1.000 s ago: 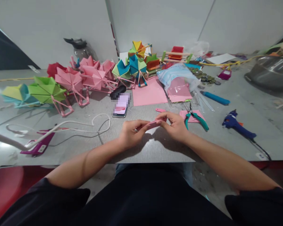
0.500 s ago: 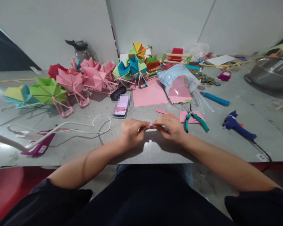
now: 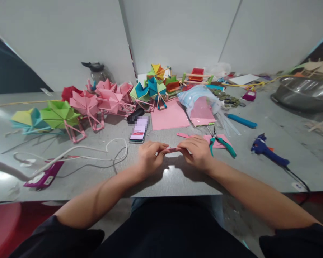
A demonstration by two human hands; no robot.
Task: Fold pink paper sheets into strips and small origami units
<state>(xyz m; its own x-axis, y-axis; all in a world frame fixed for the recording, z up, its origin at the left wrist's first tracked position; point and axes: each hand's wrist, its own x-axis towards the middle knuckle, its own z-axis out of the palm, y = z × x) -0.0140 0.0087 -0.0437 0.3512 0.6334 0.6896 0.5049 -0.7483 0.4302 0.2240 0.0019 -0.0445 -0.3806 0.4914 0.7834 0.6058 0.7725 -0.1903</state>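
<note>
Between my two hands is a narrow pink strip (image 3: 173,149), apparently paper, held level just above the table. My left hand (image 3: 151,157) pinches its left end, and my right hand (image 3: 197,153) pinches the right end; the fingertips hide both ends. Just behind my right hand lies another pink strip (image 3: 182,135) with a small hole near one end. Pliers with teal handles (image 3: 223,142) rest on a small stack of pink paper (image 3: 218,144) to the right. Larger pink sheets (image 3: 169,116) lie farther back.
Folded paper wheels on stands (image 3: 111,101) line the back left. A phone (image 3: 139,129) lies left of centre, near a purple power strip (image 3: 44,175) with a white cable. At right are a blue glue gun (image 3: 269,150), a blue cutter (image 3: 242,120) and a metal bowl (image 3: 301,95).
The view has tilted up slightly, so everything sits lower. My hands are a little farther apart, and more of the pink strip shows between them.
</note>
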